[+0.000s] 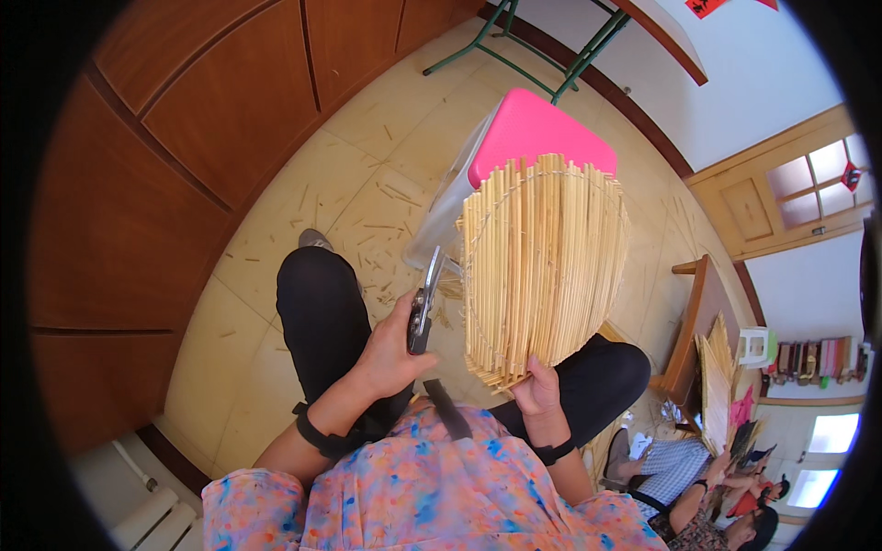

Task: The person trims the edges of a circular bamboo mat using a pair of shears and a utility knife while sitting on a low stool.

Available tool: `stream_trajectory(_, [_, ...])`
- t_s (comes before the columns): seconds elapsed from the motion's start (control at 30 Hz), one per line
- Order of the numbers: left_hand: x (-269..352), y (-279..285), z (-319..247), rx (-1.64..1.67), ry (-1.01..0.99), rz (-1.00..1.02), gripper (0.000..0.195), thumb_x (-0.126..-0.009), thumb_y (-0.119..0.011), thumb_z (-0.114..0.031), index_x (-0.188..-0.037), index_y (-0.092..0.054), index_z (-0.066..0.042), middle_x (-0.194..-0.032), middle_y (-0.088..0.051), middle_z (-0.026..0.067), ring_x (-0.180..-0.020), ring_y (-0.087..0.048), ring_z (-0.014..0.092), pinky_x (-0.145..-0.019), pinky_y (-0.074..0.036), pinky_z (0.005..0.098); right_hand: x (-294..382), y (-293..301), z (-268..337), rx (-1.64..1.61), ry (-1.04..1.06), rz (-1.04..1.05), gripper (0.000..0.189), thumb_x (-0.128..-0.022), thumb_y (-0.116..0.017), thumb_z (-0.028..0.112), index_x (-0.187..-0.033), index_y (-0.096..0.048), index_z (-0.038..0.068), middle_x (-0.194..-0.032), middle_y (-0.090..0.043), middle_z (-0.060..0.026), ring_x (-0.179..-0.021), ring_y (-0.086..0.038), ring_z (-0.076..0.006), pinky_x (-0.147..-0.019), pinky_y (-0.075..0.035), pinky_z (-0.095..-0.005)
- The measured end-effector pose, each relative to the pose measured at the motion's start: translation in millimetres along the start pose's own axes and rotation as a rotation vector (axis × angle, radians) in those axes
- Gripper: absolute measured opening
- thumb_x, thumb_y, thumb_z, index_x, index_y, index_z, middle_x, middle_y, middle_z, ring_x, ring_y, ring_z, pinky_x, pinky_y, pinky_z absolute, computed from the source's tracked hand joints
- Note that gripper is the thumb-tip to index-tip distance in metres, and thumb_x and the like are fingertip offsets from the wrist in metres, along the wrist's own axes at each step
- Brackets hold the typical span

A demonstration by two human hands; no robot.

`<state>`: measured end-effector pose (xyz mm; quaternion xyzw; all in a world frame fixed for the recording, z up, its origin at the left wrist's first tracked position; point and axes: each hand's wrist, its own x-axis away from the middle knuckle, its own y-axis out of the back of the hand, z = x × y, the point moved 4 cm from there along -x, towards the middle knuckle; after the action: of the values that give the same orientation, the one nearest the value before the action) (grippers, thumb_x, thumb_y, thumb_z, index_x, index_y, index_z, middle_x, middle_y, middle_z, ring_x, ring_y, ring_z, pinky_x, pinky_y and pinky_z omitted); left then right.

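My left hand [389,351] grips the black handles of metal shears [428,289], whose blades point away from me and appear spread apart. Beside them, a rounded panel of straw-coloured reed stalks [544,255] stands tilted above my lap. Lines of stitched twine follow its curved outline, and the stalk ends along the far edge are uneven. My right hand [537,392] pinches the panel's near edge, thumb on top; its other fingers are mostly hidden underneath. The blades are just left of the panel, with a small gap visible.
Behind the panel is a clear plastic bin [448,200] with a pink lid [544,131]. Cut stalk pieces [375,258] litter the tiled floor. Wooden cabinets [207,103] line the left. At right are a low wooden table [689,330] and a seated person [682,489] holding another reed panel [713,392].
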<state>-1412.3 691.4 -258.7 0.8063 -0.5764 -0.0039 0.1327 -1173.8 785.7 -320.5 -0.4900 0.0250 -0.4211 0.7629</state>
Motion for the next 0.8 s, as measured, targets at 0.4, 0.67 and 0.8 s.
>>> stream_trajectory(0.4, [-6,7,-10,0.106,0.033,0.262,0.087,-0.058,-0.061,-0.01,-0.136,-0.025,-0.002,-0.103,-0.051,0.0088,-0.1,-0.05,0.02,-0.089,-0.039,0.0292,7,-8,34,0.118,0.094,-0.02,0.061,-0.08,-0.061,0.004,-0.134,-0.033,0.002,-0.13,-0.046,-0.0125,-0.119,-0.046,-0.0278,-0.101,-0.038,-0.0425])
stream_trajectory(0.67, [-12,3,-14,0.168,0.044,0.258,0.085,-0.058,-0.059,-0.01,-0.136,-0.026,-0.001,-0.104,-0.05,0.0094,-0.102,-0.048,0.021,-0.093,-0.036,0.03,6,-4,35,0.1,0.037,-0.063,0.064,-0.078,-0.063,0.003,-0.134,-0.033,0.002,-0.132,-0.045,-0.0123,-0.12,-0.045,-0.0289,-0.101,-0.038,-0.0428])
stream_trajectory(0.8, [-16,0,-17,0.225,0.089,0.242,0.084,-0.058,-0.058,-0.01,-0.135,-0.027,-0.001,-0.105,-0.05,0.0089,-0.101,-0.048,0.02,-0.092,-0.037,0.0298,6,-8,36,0.112,0.022,-0.049,0.067,-0.076,-0.066,0.004,-0.134,-0.032,0.002,-0.132,-0.045,-0.0123,-0.12,-0.045,-0.0286,-0.101,-0.038,-0.0428])
